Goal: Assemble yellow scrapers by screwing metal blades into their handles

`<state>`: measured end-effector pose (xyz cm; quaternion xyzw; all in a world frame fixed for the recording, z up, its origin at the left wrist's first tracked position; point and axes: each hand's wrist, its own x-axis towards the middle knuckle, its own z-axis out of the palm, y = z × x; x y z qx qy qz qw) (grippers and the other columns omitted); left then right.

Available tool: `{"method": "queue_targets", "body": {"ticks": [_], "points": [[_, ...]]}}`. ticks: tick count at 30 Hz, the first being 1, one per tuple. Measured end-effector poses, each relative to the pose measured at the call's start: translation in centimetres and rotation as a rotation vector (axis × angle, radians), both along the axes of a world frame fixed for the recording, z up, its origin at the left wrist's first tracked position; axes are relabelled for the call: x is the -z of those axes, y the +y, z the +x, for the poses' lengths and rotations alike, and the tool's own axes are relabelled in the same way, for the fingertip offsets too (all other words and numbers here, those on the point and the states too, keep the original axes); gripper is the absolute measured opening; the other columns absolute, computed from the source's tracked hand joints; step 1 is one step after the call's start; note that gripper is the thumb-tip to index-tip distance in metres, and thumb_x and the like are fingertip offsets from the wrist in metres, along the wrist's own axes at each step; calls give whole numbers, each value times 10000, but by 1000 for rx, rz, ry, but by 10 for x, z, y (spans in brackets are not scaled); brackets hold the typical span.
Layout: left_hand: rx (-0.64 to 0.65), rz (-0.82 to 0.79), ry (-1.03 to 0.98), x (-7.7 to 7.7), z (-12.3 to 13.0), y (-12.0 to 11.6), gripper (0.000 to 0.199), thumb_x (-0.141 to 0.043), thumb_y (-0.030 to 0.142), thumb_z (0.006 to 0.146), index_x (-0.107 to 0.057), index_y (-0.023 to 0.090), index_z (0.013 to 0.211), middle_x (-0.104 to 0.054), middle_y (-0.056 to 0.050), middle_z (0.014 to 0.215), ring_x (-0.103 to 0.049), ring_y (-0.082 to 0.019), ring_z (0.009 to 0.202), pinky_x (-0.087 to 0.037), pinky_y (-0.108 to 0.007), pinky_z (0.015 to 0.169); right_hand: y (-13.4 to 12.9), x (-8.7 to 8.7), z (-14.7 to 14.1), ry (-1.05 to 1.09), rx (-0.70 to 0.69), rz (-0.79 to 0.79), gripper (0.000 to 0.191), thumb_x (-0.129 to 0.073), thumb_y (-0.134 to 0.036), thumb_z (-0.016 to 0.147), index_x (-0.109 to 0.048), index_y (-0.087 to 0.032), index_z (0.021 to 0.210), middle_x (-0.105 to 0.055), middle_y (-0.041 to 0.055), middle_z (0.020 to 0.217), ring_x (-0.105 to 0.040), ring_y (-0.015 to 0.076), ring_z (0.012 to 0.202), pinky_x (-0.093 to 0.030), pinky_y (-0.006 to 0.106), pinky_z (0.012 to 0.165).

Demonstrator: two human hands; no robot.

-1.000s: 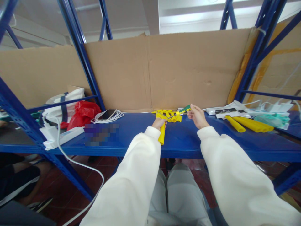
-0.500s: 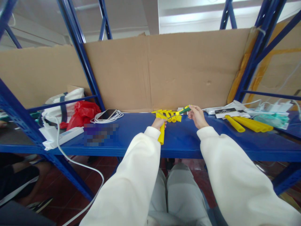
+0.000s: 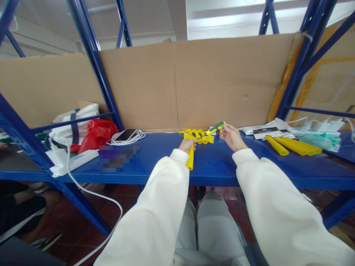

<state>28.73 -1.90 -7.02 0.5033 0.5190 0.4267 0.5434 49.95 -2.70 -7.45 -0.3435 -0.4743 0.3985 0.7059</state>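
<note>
My left hand is closed around a yellow tube whose lower end points toward me over the blue shelf. In my right hand, the fingertips pinch the end of a green and yellow screwdriver. Its metal shaft slants down to the left, with the tip at the top of the tube by my left hand; the exact contact is too small to make out. Several yellow pieces lie side by side just behind, between my hands.
The blue shelf backs onto cardboard. To the right lie more yellow tubes and a white packet. On the left are a phone, a coiled white cable, a red bag and a power strip.
The screwdriver's handle end has risen slightly and tilted more steeply. My right hand's fingers have shifted on it. My left hand and the tube look unmoved.
</note>
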Motion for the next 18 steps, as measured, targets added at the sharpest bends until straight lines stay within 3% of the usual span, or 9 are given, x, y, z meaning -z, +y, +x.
{"method": "queue_targets", "body": {"ticks": [6, 13, 18], "points": [[6, -5, -18, 1, 0, 2, 179, -754, 94, 862, -612, 182, 795, -496, 62, 530, -443, -90, 411, -356, -214, 457, 4, 3, 0, 25, 78, 12, 555, -968, -569, 691, -519, -246, 743, -516, -78, 536, -474, 90, 463, -358, 198, 413], [11, -8, -2, 1, 0, 1, 103, -659, 66, 894, -638, 163, 864, -493, 62, 529, -458, -103, 433, -372, -216, 475, 8, 4, 2, 12, 85, 19, 568, -933, -560, 745, -452, -257, 731, -518, -70, 543, -462, 93, 427, -340, 216, 384], [-12, 1, 1, 3, 1, 0, 147, -619, 42, 904, -618, 167, 828, -469, 64, 502, -443, -106, 431, -372, -218, 468, 7, 6, 2, 9, 89, 22, 579, -952, -615, 692, -499, -266, 780, -457, -110, 475, -407, 84, 395, -334, 202, 384]]}}
